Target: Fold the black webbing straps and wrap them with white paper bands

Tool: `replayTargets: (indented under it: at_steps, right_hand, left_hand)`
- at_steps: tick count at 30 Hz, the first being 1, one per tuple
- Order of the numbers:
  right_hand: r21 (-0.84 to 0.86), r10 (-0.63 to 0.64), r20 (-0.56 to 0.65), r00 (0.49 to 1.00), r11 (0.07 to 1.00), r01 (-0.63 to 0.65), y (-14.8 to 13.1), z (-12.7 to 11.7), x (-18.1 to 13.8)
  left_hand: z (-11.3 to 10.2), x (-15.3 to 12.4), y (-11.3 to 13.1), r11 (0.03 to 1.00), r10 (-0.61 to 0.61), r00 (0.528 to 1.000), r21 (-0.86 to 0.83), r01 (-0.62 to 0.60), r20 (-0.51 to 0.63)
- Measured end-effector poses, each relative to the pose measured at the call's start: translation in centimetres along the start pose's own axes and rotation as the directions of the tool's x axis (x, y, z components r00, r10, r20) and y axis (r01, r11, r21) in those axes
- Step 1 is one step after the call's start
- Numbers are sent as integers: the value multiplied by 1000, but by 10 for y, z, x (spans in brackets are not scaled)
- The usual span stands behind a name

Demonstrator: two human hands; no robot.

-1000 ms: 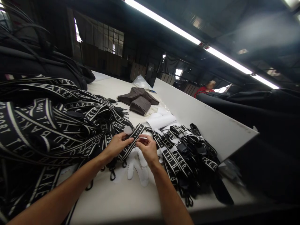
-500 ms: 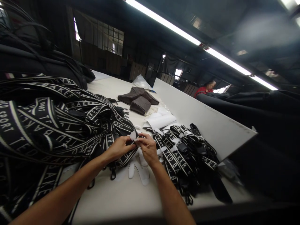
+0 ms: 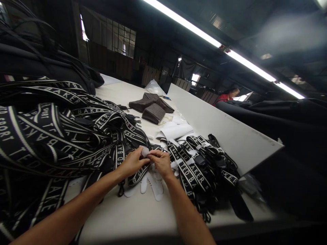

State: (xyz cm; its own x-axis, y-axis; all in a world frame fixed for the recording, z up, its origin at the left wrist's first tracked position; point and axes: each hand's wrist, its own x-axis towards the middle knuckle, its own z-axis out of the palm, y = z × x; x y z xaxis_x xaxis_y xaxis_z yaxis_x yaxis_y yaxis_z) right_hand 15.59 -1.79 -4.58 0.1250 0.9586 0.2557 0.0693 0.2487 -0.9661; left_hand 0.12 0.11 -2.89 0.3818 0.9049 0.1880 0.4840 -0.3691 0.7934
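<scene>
My left hand (image 3: 133, 162) and my right hand (image 3: 160, 162) meet at the middle of the white table (image 3: 127, 214), fingers pinched together on a folded black strap with white lettering (image 3: 138, 174) and a small white paper piece (image 3: 145, 151) wrapped at its top. The strap's lower end hangs beneath my left hand with a black metal clip (image 3: 120, 190). Several white paper strips (image 3: 153, 185) lie flat under my hands. A big loose heap of the same lettered straps (image 3: 58, 132) fills the left. A row of folded, paper-banded straps (image 3: 199, 166) lies just right of my right hand.
Brown handbags (image 3: 153, 109) and white sheets (image 3: 176, 131) lie further back on the table. A white upright board (image 3: 224, 132) borders the right side, with dark fabric (image 3: 281, 129) beyond it. A person in red (image 3: 227, 97) sits far off. Black bags (image 3: 38, 64) pile at far left.
The strap was stretched up between my hands a second ago; it is now folded down and my hands have closed together on its top with the white paper piece.
</scene>
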Motion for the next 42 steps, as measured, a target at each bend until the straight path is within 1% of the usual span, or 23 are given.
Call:
replayTargets:
  at_steps: [3, 8, 10, 15, 20, 22, 25, 28, 30, 32, 34, 37, 42]
  right_hand:
    - [-93, -66, -33, 997, 994, 62, 0, 2, -2]
    - [-197, -161, -18, 987, 968, 154, -5, 2, -4]
    - [-236, -177, -15, 984, 957, 169, -7, 2, -4]
    - [-358, -150, -25, 988, 924, 132, -11, 4, -5]
    - [-398, -88, -14, 996, 914, 75, -13, 7, -7]
    - [-388, -70, -23, 997, 920, 56, -12, 8, -7]
    - [-343, -39, -35, 999, 939, 25, -9, 10, -6]
    - [-355, -51, 13, 999, 933, 52, -6, 9, -5]
    - [-372, -56, 44, 997, 926, 68, -3, 8, -4]
    - [-359, -37, 70, 997, 931, 60, 1, 6, -2]
    - [-311, 4, 117, 993, 950, 33, 4, 3, 0]
    - [-206, 69, 177, 982, 978, -31, 6, -1, 2]
    - [-64, 163, 191, 968, 986, -153, 4, -3, 2]
  left_hand:
    - [0, 1, 0, 1000, 20, 1000, 19, -20, -2]
    - [0, 2, 1, 1000, 20, 1000, -7, -20, -4]
    - [-1, 3, 0, 1000, 17, 1000, -18, -17, 6]
    - [-4, 5, -5, 993, 16, 1000, -119, -16, 1]
    - [-11, 5, -1, 990, -13, 999, -138, 6, -47]
    - [-12, 5, 2, 990, -29, 998, -143, 20, -59]
    - [-13, 3, 5, 994, -66, 995, -88, 59, -74]
    - [-13, 2, 5, 993, -103, 992, -59, 99, -70]
    - [-13, 2, 4, 994, -101, 993, -55, 98, -59]
    - [-13, 1, 4, 996, -84, 995, -33, 83, -60]
    - [-12, 2, 3, 998, -69, 995, -18, 68, -69]
    - [-11, 3, 1, 996, -72, 995, -51, 68, -71]
    - [-9, 5, -2, 977, -87, 996, -196, 83, -9]
